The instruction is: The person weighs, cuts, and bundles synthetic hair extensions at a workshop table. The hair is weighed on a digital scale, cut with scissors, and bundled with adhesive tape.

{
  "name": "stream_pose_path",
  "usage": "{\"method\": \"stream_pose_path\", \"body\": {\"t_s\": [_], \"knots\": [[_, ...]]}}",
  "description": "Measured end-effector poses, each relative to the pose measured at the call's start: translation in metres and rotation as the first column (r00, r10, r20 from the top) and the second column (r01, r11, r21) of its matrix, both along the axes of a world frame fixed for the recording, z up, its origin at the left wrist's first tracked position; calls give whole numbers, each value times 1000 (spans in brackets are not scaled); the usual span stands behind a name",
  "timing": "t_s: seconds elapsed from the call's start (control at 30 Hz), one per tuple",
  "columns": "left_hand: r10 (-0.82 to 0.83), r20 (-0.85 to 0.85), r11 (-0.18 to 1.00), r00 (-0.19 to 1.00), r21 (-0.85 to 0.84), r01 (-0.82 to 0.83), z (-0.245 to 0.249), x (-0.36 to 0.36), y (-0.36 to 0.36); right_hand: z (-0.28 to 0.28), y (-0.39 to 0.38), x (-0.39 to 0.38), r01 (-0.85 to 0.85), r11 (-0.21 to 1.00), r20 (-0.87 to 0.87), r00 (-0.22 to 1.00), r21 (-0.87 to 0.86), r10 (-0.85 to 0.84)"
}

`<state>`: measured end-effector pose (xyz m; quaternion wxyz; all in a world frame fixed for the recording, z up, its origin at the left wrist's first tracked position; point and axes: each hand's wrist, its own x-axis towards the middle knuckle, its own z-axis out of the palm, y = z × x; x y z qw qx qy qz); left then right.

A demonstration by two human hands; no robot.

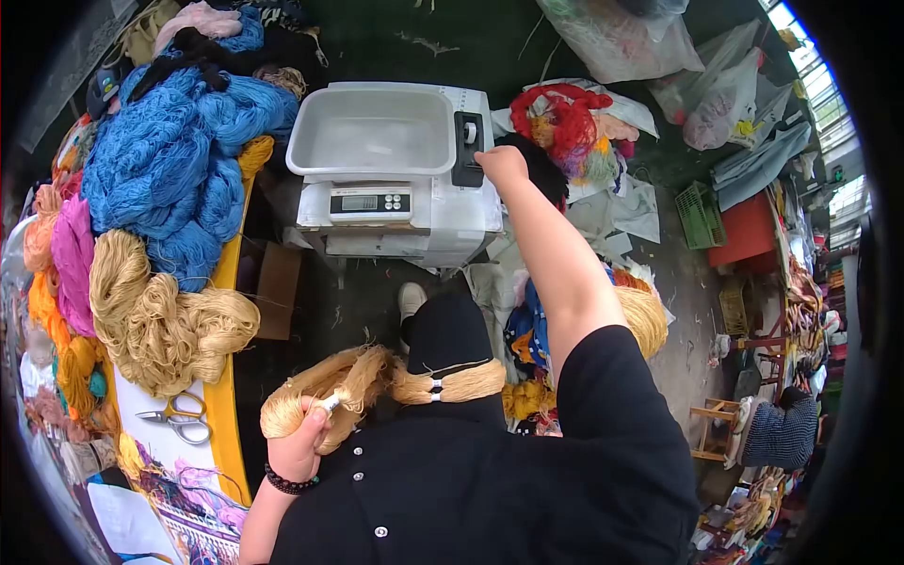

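Note:
My left hand (299,441) is closed around a hank of tan yarn (325,381), with a white band (330,403) beside the thumb. Across my lap lies a straw-coloured yarn bundle (473,380) bound by two white bands. My right hand (504,164) reaches forward to a black tape dispenser (467,172) holding a small white roll. Its fingers look pinched at the dispenser's near right side; what they grip is too small to make out. Left of the dispenser, a digital scale (371,203) carries a translucent plastic tub (372,132) with nothing in it.
Blue yarn (155,141) and beige yarn (169,320) are heaped on the left table, near scissors (181,420). Red yarn (560,108) and plastic bags (617,42) lie beyond my right arm. A green crate (700,217) and another person (780,428) are farther right.

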<state>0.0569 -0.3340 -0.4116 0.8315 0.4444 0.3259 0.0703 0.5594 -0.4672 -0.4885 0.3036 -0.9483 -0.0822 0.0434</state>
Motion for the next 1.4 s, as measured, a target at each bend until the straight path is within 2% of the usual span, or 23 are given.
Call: {"method": "stream_pose_path", "body": {"t_s": [0.13,0.2,0.23,0.3,0.33,0.4,0.53,0.6,0.83,0.93,1.0,1.03,1.1,1.13,1.2,1.27,1.33,1.37,1.4], "knots": [[8,-6,1000,1000,-13,-8,-2,2,-1,-25,4,19,-17,998,-28,999,54,19],[-3,-3,1000,1000,10,3,-2,3,-1,-45,3,31,40,961,-97,995,272,-14],[-1,-4,1000,1000,9,1,-2,3,-1,-41,4,26,38,962,-98,995,270,-12],[-8,-14,1000,1000,29,9,-2,3,-1,-20,6,6,344,750,-426,900,564,-93],[-7,-14,1000,1000,28,7,-3,3,-1,-14,6,0,344,752,-426,900,563,-92],[29,-23,1000,999,-2,-29,-5,3,-1,-3,5,-10,457,576,-515,854,678,-71],[20,-6,1000,1000,-5,-20,-7,3,0,-13,1,-11,439,606,-506,860,664,-68],[26,-13,999,1000,-18,-26,-5,4,-1,-20,-1,-9,386,685,-486,872,618,-53],[59,-32,998,998,-9,-59,-6,1,-1,-32,-1,-17,380,716,-418,898,586,-135],[81,-32,997,996,-8,-81,-6,1,-2,-21,1,-26,446,677,-464,869,586,-171],[87,4,996,996,8,-87,-6,2,-2,-16,2,-30,540,628,-570,802,561,-180],[77,6,997,997,-7,-77,-4,3,-1,-24,1,-29,539,630,-571,801,559,-179],[87,-5,996,996,-14,-87,-5,3,0,-50,0,-24,673,573,-712,671,468,-205],[99,-2,995,995,-21,-99,-3,2,2,-51,0,-37,664,555,-679,699,501,-224],[174,-63,985,983,18,-173,-10,-1,4,-11,14,-94,492,583,-545,833,647,-97],[163,-22,987,986,21,-162,-2,2,9,23,18,-159,212,648,-414,893,732,176],[177,28,984,984,-8,-177,6,7,10,61,21,-236,54,530,-383,753,846,535],[166,40,986,985,2,-166,12,9,11,75,19,-267,-164,417,-194,696,894,691],[176,62,984,982,-23,-175,14,8,11,96,20,-291,-360,352,-61,619,864,783]]}}
